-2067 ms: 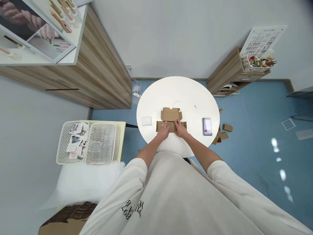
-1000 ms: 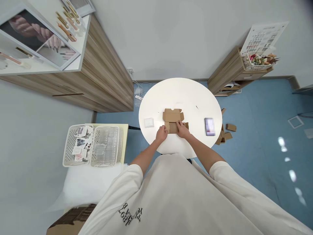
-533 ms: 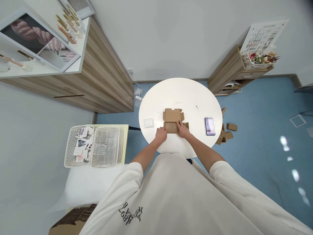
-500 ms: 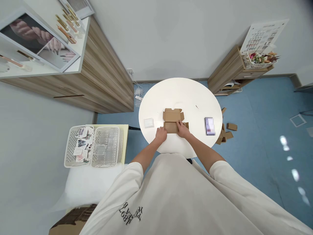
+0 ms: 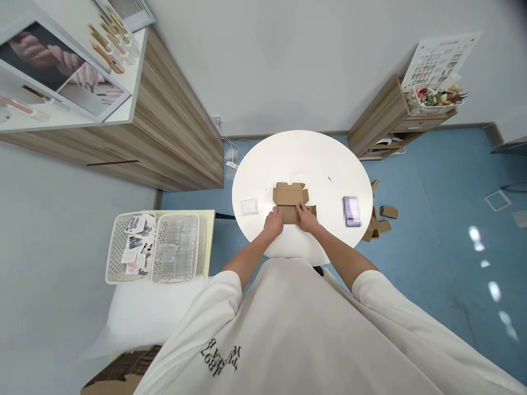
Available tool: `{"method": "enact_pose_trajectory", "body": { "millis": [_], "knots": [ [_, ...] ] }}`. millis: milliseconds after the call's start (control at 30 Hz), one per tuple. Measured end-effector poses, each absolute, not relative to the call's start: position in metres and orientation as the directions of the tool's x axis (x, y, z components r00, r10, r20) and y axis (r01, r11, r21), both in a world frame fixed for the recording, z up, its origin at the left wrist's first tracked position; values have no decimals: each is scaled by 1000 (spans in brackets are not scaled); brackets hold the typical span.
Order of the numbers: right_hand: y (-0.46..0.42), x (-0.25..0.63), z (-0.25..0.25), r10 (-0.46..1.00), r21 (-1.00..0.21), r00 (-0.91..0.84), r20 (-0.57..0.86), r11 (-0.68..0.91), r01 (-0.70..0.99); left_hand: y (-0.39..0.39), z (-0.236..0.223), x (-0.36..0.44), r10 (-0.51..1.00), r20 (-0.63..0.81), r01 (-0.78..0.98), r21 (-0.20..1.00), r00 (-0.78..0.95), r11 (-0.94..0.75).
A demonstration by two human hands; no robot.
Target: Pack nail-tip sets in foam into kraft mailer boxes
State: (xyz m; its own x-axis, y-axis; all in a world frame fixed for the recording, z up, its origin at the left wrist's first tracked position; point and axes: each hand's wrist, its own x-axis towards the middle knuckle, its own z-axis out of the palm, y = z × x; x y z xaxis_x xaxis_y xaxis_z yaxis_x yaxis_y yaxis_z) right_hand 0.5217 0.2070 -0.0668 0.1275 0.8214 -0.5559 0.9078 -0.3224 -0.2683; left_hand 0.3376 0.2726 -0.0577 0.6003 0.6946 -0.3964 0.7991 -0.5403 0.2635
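Observation:
On the white oval table (image 5: pixel 304 156) lies a brown cardboard box (image 5: pixel 290 196), its lid panel spread flat away from me and its tray part nearest me. My left hand (image 5: pixel 273 222) is closed on the left end of the tray part. Over on the other end, my right hand (image 5: pixel 306 218) grips the box with its fingers bent over the inside near the fold. A side flap sticks out past the right hand. To the left of the box is a small clear plastic case (image 5: pixel 249 207).
A purple pack, partly blurred (image 5: pixel 352 212), lies on the table's right. Several cardboard boxes (image 5: pixel 374 227) are on the floor beyond it. Left, a white basket of cards (image 5: pixel 116 247) and a basket of clear cases (image 5: pixel 175 249) stand together. A wooden cabinet (image 5: pixel 181 120) is at the back left.
My left hand has moved slightly up and right along the box's left end, its fingers now farther over it. The right hand stays nearly in place. The whole view has shifted slightly.

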Motion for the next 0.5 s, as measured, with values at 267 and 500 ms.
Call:
{"method": "enact_pose_trajectory", "body": {
  "millis": [267,500],
  "knots": [
    [208,521,-67,828,-263,121,-547,-307,914,285,-59,345,575,-415,693,232,705,-683],
    [187,519,-52,886,-267,181,-427,-314,911,289,-64,349,563,-425,694,281,709,-662]
  ]
}}
